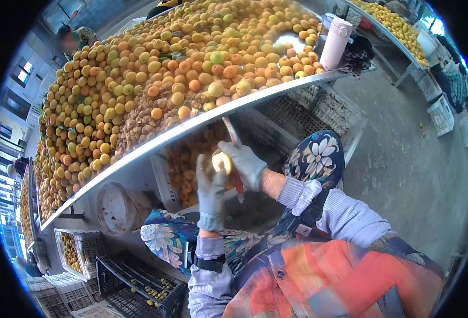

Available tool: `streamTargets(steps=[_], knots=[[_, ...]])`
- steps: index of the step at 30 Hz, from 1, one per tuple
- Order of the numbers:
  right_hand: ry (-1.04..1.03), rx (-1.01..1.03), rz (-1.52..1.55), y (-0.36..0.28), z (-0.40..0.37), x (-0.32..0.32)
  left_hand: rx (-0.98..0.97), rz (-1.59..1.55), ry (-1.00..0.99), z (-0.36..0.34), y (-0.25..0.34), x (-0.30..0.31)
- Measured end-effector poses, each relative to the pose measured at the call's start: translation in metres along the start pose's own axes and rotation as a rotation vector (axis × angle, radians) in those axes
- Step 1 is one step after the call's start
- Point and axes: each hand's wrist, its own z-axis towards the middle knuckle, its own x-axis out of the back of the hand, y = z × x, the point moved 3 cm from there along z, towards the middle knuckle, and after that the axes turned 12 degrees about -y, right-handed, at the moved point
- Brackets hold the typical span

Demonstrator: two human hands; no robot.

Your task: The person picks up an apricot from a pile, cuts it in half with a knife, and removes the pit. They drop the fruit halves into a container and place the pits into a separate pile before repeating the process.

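My right hand (246, 163), in a grey glove, is closed around a slim hand tool (238, 184) with red and pale parts. One end of it sticks up past the fingers and the other points down. A cut, pale yellow apricot (220, 160) with a hollow middle sits between my two hands, close to the right fingertips. My left hand (211, 199), gloved too, has its thumb at this fruit, and its other fingers are smeared by motion. Below the hands, a crate (166, 183) contains orange fruit pieces.
A metal-edged table (154, 139) heaped with apricots (106, 90) spans the front. Brown pits (146, 114) lie near its edge, and a pink bottle (337, 43) stands at right. Below are a white bucket (118, 208), a black crate (138, 281) and white crates (80, 253). A person (80, 41) is across the table.
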Motion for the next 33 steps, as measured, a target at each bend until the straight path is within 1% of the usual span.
streamTargets(steps=[1,2,3,5,6,9,10,11,12,13,15,16,17,19,21,23,25,26,28,32,33], knots=[[-0.019,0.122,-0.195,-0.005,0.000,-0.005,-0.018,0.010,-0.059,-0.002,0.005,-0.009],[-0.007,0.083,-0.185,-0.005,-0.004,-0.008,-0.128,0.014,-0.019,-0.005,0.000,-0.012],[-0.009,0.080,-0.189,-0.006,-0.007,-0.009,-0.128,0.009,-0.015,-0.006,-0.004,-0.012],[-0.002,0.034,-0.359,-0.006,-0.011,-0.009,-0.057,-0.380,0.007,-0.007,-0.010,-0.012],[-0.004,0.033,-0.363,-0.008,-0.013,-0.008,-0.031,-0.391,0.028,-0.008,-0.010,-0.011],[0.007,0.185,-0.480,-0.017,-0.022,-0.007,-0.048,-0.445,0.020,-0.014,-0.010,-0.011],[0.111,-0.031,-0.145,-0.029,-0.026,-0.004,-0.048,-0.446,0.022,-0.016,-0.005,-0.009],[0.135,-0.045,0.023,-0.033,-0.023,0.008,0.031,-0.461,0.029,-0.021,0.002,-0.008],[0.089,-0.074,0.213,-0.040,-0.022,0.020,0.111,-0.475,0.036,-0.024,0.004,-0.006],[0.042,-0.102,0.404,-0.050,-0.020,0.031,0.113,-0.476,0.037,-0.026,0.004,-0.004],[-0.149,-0.038,0.773,-0.089,-0.023,0.031,0.112,-0.487,-0.002,-0.033,0.000,-0.005],[-0.075,0.090,0.791,-0.104,-0.031,0.022,0.118,-0.490,-0.011,-0.036,-0.002,-0.008],[-0.017,0.081,0.663,-0.107,-0.031,0.014,0.101,-0.488,-0.050,-0.037,-0.004,-0.011],[0.036,0.017,0.395,-0.088,-0.042,0.003,0.072,-0.485,-0.092,-0.034,-0.001,-0.017],[0.056,0.026,0.405,-0.085,-0.045,-0.007,0.109,-0.647,-0.158,-0.040,0.004,-0.027],[-0.069,0.196,0.349,-0.092,-0.050,-0.015,0.116,-0.650,-0.169,-0.048,0.012,-0.030],[-0.050,0.191,0.315,-0.099,-0.053,-0.025,0.146,-0.657,-0.298,-0.051,0.025,-0.034],[-0.100,0.232,0.203,-0.104,-0.056,-0.030,0.146,-0.715,-0.325,-0.051,0.024,-0.036],[-0.180,0.282,0.019,-0.105,-0.059,-0.033,0.156,-0.728,-0.327,-0.054,0.018,-0.042],[-0.219,0.287,-0.028,-0.104,-0.063,-0.034,0.214,-0.709,-0.297,-0.059,0.017,-0.044],[-0.285,0.306,-0.012,-0.101,-0.061,-0.033,0.218,-0.709,-0.298,-0.060,0.016,-0.046]])
